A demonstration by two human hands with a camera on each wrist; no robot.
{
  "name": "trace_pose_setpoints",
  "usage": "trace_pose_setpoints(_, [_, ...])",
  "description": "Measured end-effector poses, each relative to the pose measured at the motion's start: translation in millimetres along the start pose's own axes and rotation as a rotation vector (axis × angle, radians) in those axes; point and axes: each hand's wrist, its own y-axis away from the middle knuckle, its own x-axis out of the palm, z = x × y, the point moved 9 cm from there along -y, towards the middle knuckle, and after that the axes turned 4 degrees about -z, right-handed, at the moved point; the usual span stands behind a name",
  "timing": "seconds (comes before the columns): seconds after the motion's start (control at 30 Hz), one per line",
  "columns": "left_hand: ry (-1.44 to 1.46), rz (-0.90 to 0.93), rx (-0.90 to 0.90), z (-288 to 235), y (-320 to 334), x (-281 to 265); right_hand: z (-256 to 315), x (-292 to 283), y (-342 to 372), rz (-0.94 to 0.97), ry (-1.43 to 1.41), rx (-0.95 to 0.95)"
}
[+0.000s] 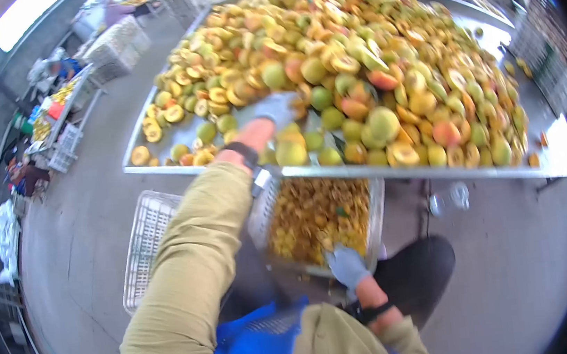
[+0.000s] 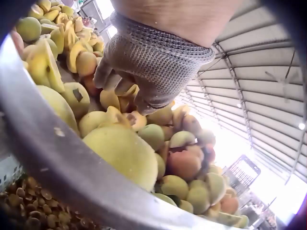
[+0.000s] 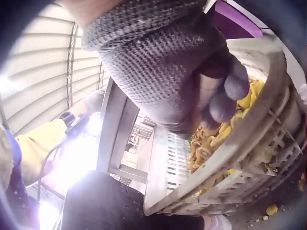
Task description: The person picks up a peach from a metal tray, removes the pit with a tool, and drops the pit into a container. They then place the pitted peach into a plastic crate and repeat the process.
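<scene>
Yellow, green and reddish fruit, whole and halved, is heaped on a metal-edged table. My grey-gloved left hand is at the heap's near left part; in the left wrist view that hand has its fingers bent round a yellow fruit half. Below the table edge, my gloved right hand is over the near rim of a pale crate of brown and yellow pieces. In the right wrist view the right hand's fingers curl beside something tan; whether they hold it is unclear.
An empty-looking white crate stands on the floor left of the filled one. A clear container is under the table at right. Stacked crates stand at far right; people and other worktables are at the back left.
</scene>
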Motion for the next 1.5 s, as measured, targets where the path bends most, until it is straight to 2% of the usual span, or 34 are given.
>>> trace_pose_setpoints(0.07, [-0.023,0.139,-0.116,-6,-9,11,20,-46,-3,-0.127,-0.093,-0.064])
trace_pose_setpoints(0.1, [-0.031,0.102,-0.121,-5,-12,16,25,-58,-6,-0.186,-0.15,-0.083])
trace_pose_setpoints(0.2, [-0.057,0.067,-0.111,-5,-13,10,30,-53,-10,-0.165,-0.21,-0.125])
trace_pose_setpoints(0.23, [-0.061,0.066,-0.106,-10,-11,6,41,-61,-2,-0.397,-0.091,-0.32])
trace_pose_setpoints(0.3, [0.19,-0.133,-0.093,-4,-3,-26,32,-57,-9,-0.394,-0.435,-0.269])
trace_pose_setpoints(0.33, [0.322,-0.22,-0.086,-1,10,-37,26,-56,-7,-0.402,-0.537,-0.23])
trace_pose_setpoints(0.4, [1.265,-0.179,-0.386,-17,62,-48,31,-71,-4,-0.399,-0.66,-0.179])
trace_pose_setpoints(0.47, [1.831,-0.088,-0.398,-52,108,-45,51,-96,-4,-0.346,-0.704,-0.166])
trace_pose_setpoints(0.57, [2.015,-0.203,-0.478,-88,158,-39,91,-135,-5,-0.312,-0.803,-0.14])
trace_pose_setpoints(0.67, [2.222,-0.204,-0.375,-102,176,-26,117,-146,-7,-0.352,-0.832,-0.154])
trace_pose_setpoints(0.73, [2.195,-0.237,-0.371,-108,184,-30,124,-141,-10,-0.364,-0.751,-0.16])
trace_pose_setpoints(0.77, [2.179,-0.264,-0.37,-112,188,-33,129,-146,-7,-0.458,-0.642,-0.218])
trace_pose_setpoints(0.87, [2.096,-0.335,-0.337,-118,195,-45,141,-157,2,-0.592,-0.569,-0.264])
trace_pose_setpoints(0.97, [2.02,-0.388,-0.363,-120,201,-50,135,-140,-6,-0.462,-0.601,-0.232])
trace_pose_setpoints(1.07, [1.981,-0.41,-0.437,-120,206,-49,137,-132,-10,-0.387,-0.769,-0.243])
trace_pose_setpoints(1.17, [1.918,-0.399,-0.45,-117,209,-46,146,-122,-1,-0.088,-1.101,-0.03])
trace_pose_setpoints(1.27, [1.841,-0.432,-0.433,-112,207,-43,156,-121,3,0.079,-1.281,-0.054])
trace_pose_setpoints(1.37, [1.83,-0.442,-0.417,-110,207,-40,156,-100,3,0.393,-1.65,0.055])
trace_pose_setpoints(1.5, [1.864,-0.329,-0.476,-113,206,-24,161,-88,7,0.693,-1.979,0.003])
